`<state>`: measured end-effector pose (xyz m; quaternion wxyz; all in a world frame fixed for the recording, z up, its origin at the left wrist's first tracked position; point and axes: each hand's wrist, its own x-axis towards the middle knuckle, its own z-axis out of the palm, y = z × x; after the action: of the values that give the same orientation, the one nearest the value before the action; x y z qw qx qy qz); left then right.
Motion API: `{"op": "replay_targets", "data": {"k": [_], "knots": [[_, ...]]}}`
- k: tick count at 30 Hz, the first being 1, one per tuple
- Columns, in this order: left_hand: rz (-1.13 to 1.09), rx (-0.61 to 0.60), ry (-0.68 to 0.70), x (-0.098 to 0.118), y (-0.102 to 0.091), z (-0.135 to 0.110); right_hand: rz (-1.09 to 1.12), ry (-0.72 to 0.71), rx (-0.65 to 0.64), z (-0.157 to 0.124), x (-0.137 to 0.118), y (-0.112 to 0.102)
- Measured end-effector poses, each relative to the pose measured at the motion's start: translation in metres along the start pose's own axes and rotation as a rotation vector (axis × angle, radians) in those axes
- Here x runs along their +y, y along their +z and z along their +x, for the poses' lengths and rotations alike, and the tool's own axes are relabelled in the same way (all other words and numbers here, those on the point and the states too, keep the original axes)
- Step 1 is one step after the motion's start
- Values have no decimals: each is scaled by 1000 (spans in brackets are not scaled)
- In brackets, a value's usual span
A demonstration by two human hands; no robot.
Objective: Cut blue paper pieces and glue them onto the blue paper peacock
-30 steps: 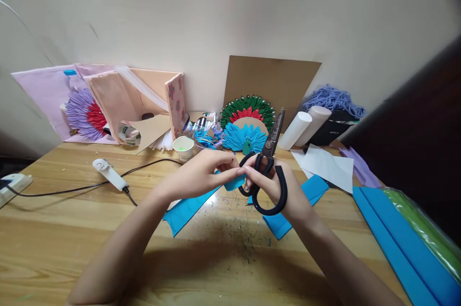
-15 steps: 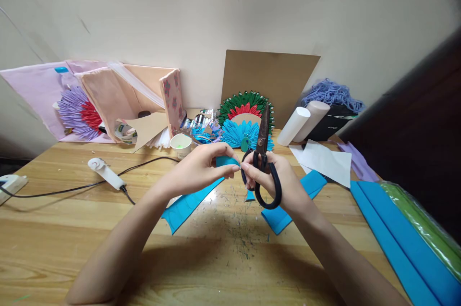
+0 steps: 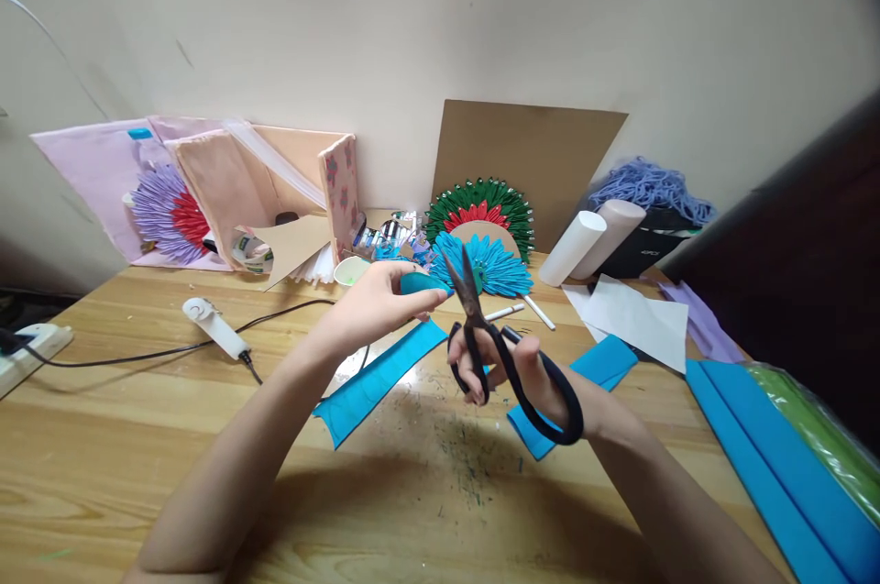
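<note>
My right hand (image 3: 512, 373) grips black-handled scissors (image 3: 505, 350), fingers through the loops, with the rusty blades pointing up and left. My left hand (image 3: 381, 298) pinches a small folded blue paper piece (image 3: 421, 283) just left of the blade tips. Both hands hover above the wooden table (image 3: 137, 456). A blue paper strip (image 3: 381, 370) lies flat under my left wrist. Another blue piece (image 3: 598, 364) lies beneath my right hand.
A glue gun (image 3: 213, 327) with cord lies at left, a power strip (image 3: 31, 350) at the far left edge. Paper flower fans (image 3: 481, 240), a cardboard sheet (image 3: 533, 153), a cup (image 3: 349, 270), white rolls (image 3: 574, 247), white paper (image 3: 636, 316) and blue and green sheets (image 3: 763, 446) crowd the back and right.
My right hand dropped lower and pulled away from the left, swinging the scissors' blades from upright to a leftward tilt. My left hand kept the blue piece and rose slightly.
</note>
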<state>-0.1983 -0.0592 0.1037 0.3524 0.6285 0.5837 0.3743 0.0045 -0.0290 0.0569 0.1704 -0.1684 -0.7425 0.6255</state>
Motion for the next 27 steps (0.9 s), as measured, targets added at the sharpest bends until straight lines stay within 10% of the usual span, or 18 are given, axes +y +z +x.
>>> {"op": "replay_targets", "data": {"k": [27], "knots": [[-106, -102, -68, -6, -12, 0, 36, 97, -32, 3, -8, 0]]}}
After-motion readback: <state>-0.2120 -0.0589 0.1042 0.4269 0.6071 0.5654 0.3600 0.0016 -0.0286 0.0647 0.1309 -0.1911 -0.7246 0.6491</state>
